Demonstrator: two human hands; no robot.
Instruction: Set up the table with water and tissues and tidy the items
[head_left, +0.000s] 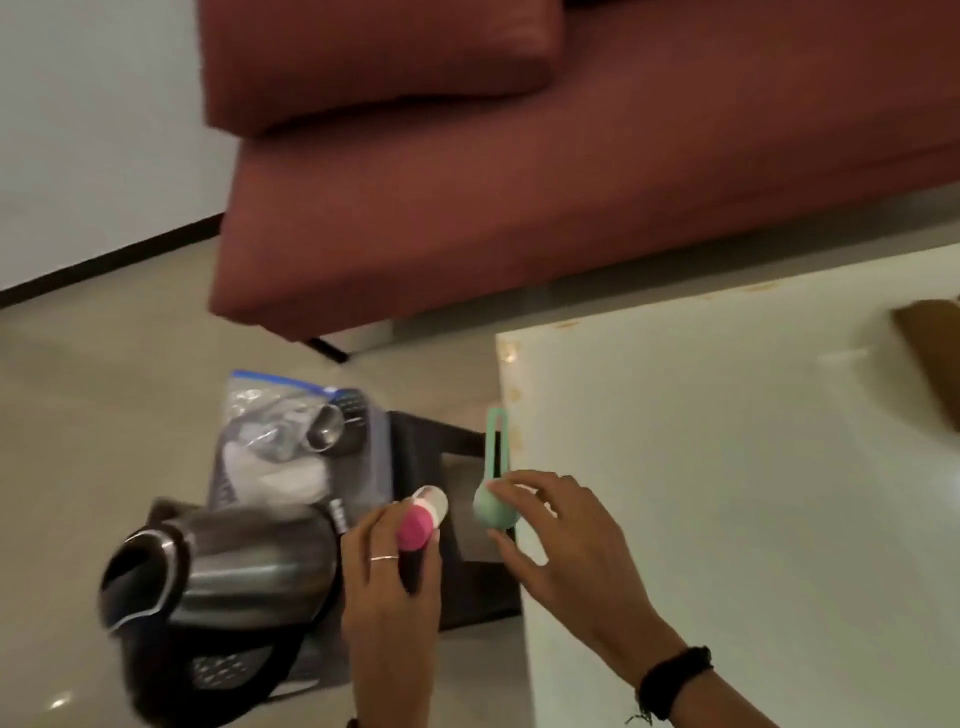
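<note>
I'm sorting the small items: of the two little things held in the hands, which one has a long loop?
The green one, in the right hand: a long loop rises from its rounded body. The pink one, in the left hand, is a short stub without one.

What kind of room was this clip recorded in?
Probably a living room at home: a dark red sofa stands behind a low white table, on a glossy tiled floor, with a steel electric kettle beside the table.

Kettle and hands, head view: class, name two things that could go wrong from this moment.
1. The metal kettle lies tipped on its side on clutter off the white table; any water inside might spill.
2. Each hand is occupied: the left hand holds a pink item, the right hand pinches a green one; either could slip.
</note>
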